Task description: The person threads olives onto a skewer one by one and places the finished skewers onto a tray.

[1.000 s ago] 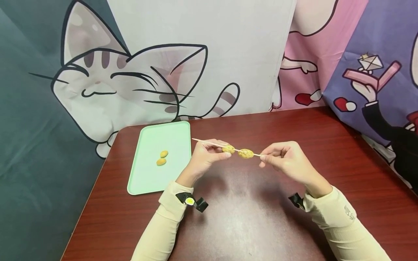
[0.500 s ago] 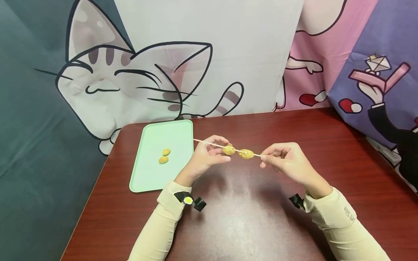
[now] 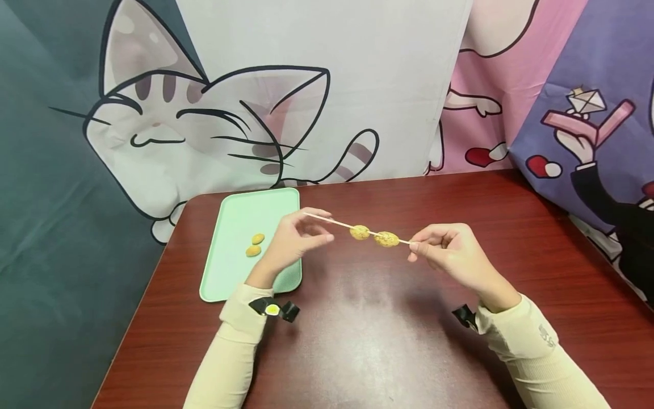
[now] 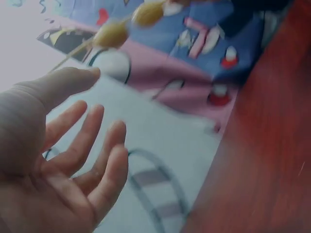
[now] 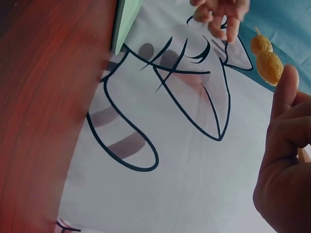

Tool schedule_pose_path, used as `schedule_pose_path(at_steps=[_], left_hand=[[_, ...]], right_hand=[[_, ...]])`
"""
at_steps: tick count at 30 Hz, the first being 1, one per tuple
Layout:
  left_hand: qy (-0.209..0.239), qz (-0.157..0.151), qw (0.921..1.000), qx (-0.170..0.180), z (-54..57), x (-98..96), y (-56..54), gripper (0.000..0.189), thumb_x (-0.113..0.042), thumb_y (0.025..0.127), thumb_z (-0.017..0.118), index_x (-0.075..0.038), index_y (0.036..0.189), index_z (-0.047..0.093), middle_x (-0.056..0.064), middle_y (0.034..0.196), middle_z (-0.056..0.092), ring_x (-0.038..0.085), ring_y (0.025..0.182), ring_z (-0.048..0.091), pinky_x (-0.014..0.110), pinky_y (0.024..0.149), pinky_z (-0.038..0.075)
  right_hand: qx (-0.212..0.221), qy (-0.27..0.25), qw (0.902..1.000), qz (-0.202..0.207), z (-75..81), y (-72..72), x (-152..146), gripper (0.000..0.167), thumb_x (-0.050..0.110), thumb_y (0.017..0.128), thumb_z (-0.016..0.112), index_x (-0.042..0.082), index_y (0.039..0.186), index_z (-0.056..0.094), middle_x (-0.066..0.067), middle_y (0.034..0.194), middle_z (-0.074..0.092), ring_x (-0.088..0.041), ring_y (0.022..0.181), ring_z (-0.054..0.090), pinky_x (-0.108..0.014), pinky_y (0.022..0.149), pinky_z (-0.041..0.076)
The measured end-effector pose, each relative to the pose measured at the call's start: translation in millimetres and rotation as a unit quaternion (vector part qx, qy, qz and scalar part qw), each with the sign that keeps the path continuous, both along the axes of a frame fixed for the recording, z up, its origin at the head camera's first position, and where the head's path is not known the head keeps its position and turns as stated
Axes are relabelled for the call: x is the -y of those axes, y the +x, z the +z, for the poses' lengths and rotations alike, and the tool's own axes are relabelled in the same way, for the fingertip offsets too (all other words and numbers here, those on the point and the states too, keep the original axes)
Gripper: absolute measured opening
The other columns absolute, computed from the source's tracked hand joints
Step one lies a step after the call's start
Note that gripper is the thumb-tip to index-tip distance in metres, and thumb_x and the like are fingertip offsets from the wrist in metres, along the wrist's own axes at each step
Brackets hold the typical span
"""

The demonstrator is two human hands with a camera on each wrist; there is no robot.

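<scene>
My right hand (image 3: 455, 255) pinches one end of a thin wooden skewer (image 3: 339, 222) between thumb and fingers, above the table. Two yellow, speckled oval pieces are threaded on it: a larger one (image 3: 386, 239) near the right fingertips and a smaller one (image 3: 360, 232) further along. The skewer's free end points left and overlaps my left hand (image 3: 288, 241) in the head view. That hand holds nothing; the left wrist view shows its fingers relaxed and thumb apart, with the skewered pieces (image 4: 111, 35) beyond the thumb tip.
A light green tray (image 3: 240, 210) lies at the table's left, partly behind my left forearm. On it are two more yellow oval pieces (image 3: 253, 250). A printed cartoon cloth (image 3: 398, 85) hangs along the back of the reddish-brown table (image 3: 368, 341).
My left hand has let go of the smaller yellow piece and drawn back left, toward the tray. The right hand keeps its pinch on the skewer and has hardly moved.
</scene>
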State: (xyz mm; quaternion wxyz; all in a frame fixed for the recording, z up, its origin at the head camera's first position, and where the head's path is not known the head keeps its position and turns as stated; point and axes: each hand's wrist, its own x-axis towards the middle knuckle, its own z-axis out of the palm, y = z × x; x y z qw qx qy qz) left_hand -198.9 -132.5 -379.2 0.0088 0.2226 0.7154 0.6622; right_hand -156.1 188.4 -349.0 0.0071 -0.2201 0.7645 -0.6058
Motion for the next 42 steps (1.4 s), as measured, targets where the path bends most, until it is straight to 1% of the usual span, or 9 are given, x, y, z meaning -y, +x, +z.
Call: schedule_pose_path(at_steps=[4,7,11,15,20,28,33,38,42], left_hand=[[-0.035,0.046,0.9981,-0.021,0.9,34.1,-6.2,0.048,0.005,0.080,0.078,0.001,0.125,0.063,0.015,0.105,0.071,0.017,0.083,0.070,0.023,0.065,0.056],[-0.060,0.074,0.9954,-0.011,-1.8,58.3,-10.0,0.048,0.003,0.081,0.077,0.002,0.126,0.062,0.021,0.111,0.068,0.018,0.085,0.069,0.025,0.071,0.058],[-0.116,0.123,0.9855,0.011,-9.0,84.8,-17.0,0.044,-0.005,0.084,0.078,-0.001,0.125,0.064,0.025,0.116,0.066,0.017,0.085,0.067,0.020,0.068,0.056],[-0.150,0.152,0.9764,0.034,-16.1,104.3,-22.1,0.044,-0.012,0.087,0.076,-0.001,0.128,0.062,0.024,0.118,0.066,0.016,0.086,0.067,0.018,0.066,0.054],[-0.198,0.166,0.9654,0.034,-20.0,124.0,-21.8,0.045,-0.016,0.087,0.077,-0.001,0.127,0.063,0.022,0.118,0.067,0.021,0.088,0.067,0.020,0.069,0.054],[-0.352,0.148,0.9224,0.059,-32.1,149.0,-15.8,0.042,-0.019,0.082,0.082,-0.002,0.118,0.069,0.018,0.115,0.069,0.032,0.092,0.066,0.034,0.072,0.052],[-0.386,0.135,0.9093,0.078,-46.5,151.8,-15.1,0.038,-0.016,0.081,0.083,-0.003,0.114,0.070,0.017,0.114,0.069,0.032,0.095,0.066,0.034,0.069,0.053],[-0.417,0.144,0.8925,0.092,-55.0,148.4,-14.7,0.035,-0.014,0.082,0.081,-0.004,0.114,0.070,0.015,0.113,0.068,0.033,0.100,0.063,0.035,0.071,0.053],[-0.418,0.153,0.8920,0.080,-55.5,145.0,-14.8,0.031,-0.011,0.085,0.078,-0.004,0.114,0.070,0.015,0.111,0.068,0.033,0.100,0.064,0.038,0.073,0.054]], right_hand=[[-0.001,0.001,1.0000,-0.002,-0.3,-0.3,-1.5,0.006,-0.006,0.090,0.066,-0.003,0.087,0.070,-0.011,0.067,0.069,-0.010,0.040,0.033,-0.035,0.032,0.021],[0.002,0.004,1.0000,-0.002,-0.5,-1.0,-1.7,0.005,-0.005,0.090,0.066,-0.003,0.088,0.070,-0.014,0.068,0.069,-0.009,0.041,0.034,-0.034,0.032,0.022],[0.005,0.009,0.9999,-0.009,-0.9,-1.1,-2.1,0.005,-0.004,0.090,0.066,-0.002,0.087,0.070,-0.013,0.068,0.069,-0.008,0.041,0.034,-0.034,0.032,0.021],[0.007,0.011,0.9999,-0.009,-1.8,0.4,-2.2,0.005,-0.005,0.090,0.067,-0.003,0.087,0.070,-0.009,0.067,0.069,-0.009,0.040,0.034,-0.034,0.032,0.021],[0.007,0.009,0.9999,-0.005,-2.8,1.4,-1.6,0.004,-0.004,0.090,0.067,-0.002,0.088,0.070,-0.012,0.068,0.069,-0.009,0.041,0.035,-0.034,0.033,0.022],[0.008,0.008,0.9999,-0.008,-4.6,1.6,-3.0,0.004,-0.005,0.089,0.067,-0.003,0.088,0.070,-0.011,0.068,0.069,-0.009,0.040,0.034,-0.034,0.032,0.020],[0.008,0.009,0.9999,-0.003,-5.2,1.8,-2.3,0.005,-0.005,0.089,0.067,-0.002,0.087,0.070,-0.010,0.068,0.069,-0.010,0.040,0.033,-0.034,0.032,0.020],[0.012,0.011,0.9999,0.002,-6.2,2.5,-1.4,0.005,-0.005,0.090,0.066,-0.002,0.088,0.070,-0.008,0.068,0.070,-0.009,0.040,0.034,-0.034,0.032,0.022],[0.011,0.012,0.9999,-0.001,-6.6,3.0,-1.2,0.005,-0.004,0.090,0.066,-0.002,0.087,0.070,-0.012,0.068,0.069,-0.008,0.041,0.035,-0.034,0.032,0.023]])
